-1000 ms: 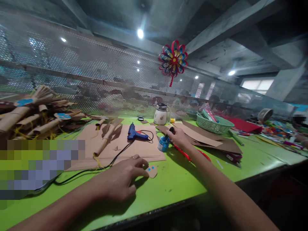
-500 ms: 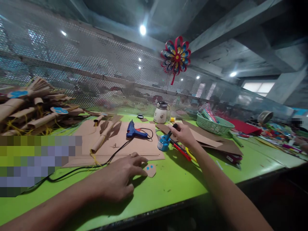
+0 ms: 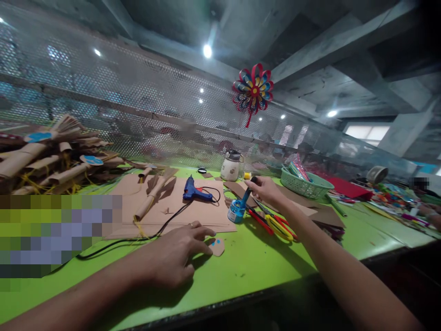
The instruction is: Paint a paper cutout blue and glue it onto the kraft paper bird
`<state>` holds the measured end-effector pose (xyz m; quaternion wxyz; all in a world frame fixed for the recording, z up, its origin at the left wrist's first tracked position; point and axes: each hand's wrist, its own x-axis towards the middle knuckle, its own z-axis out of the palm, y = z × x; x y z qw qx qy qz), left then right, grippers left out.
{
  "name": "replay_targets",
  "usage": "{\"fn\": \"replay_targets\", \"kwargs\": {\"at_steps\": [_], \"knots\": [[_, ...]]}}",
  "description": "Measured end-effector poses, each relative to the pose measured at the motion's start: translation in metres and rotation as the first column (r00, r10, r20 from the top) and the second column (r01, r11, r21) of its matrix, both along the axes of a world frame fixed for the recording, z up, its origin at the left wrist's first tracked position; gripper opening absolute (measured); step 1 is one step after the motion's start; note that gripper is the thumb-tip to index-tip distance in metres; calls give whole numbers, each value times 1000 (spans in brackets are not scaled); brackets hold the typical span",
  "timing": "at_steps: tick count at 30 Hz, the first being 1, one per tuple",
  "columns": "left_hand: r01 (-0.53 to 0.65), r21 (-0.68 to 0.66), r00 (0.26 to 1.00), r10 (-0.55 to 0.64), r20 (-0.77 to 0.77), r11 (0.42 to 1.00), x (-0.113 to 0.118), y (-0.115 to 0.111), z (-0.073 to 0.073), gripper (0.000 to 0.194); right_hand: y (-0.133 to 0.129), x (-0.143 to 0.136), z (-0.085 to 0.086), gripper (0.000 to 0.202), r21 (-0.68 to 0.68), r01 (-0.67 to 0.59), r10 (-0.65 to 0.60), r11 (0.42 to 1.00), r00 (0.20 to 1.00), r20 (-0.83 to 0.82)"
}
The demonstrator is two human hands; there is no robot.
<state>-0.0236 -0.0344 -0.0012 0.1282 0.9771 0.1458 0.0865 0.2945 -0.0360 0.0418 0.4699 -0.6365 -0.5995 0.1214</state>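
Right hand (image 3: 266, 190): pinching a slender black-and-blue brush (image 3: 246, 198), just right of centre, its lower end at the mouth of a small blue paint jar (image 3: 235, 214).
Left hand (image 3: 182, 250): loosely spread, lower centre, fingertips at the edge of a small tan blue-dotted paper piece (image 3: 218, 248).
Blue plastic glue gun (image 3: 197, 193): on flat tan cardboard (image 3: 196, 217), mid-frame.

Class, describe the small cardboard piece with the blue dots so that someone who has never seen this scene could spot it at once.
Find the green table, then the person's left hand near its front edge. Close by that hand lies a small piece of cardboard. Unlike the large cardboard sheet behind it, it is tiny and carries two blue dots.
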Motion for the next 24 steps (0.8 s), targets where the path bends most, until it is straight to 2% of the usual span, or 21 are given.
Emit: {"fn": "replay_targets", "kwargs": {"at_steps": [9, 18, 24], "knots": [[-16, 2, 999, 16, -37, 1000, 0, -3, 3, 67, -10, 1, 18, 35, -184, -75, 84, 980, 996, 41], [1, 0, 1000, -1, -30, 1000, -1, 0, 0, 67, -16, -2, 35, 37, -153, -86, 88, 984, 996, 8], [1, 12, 1000, -1, -20, 1000, 1, -3, 3, 63, -14, -4, 28, 40, -41, -23, 21, 999, 999, -39]]}}
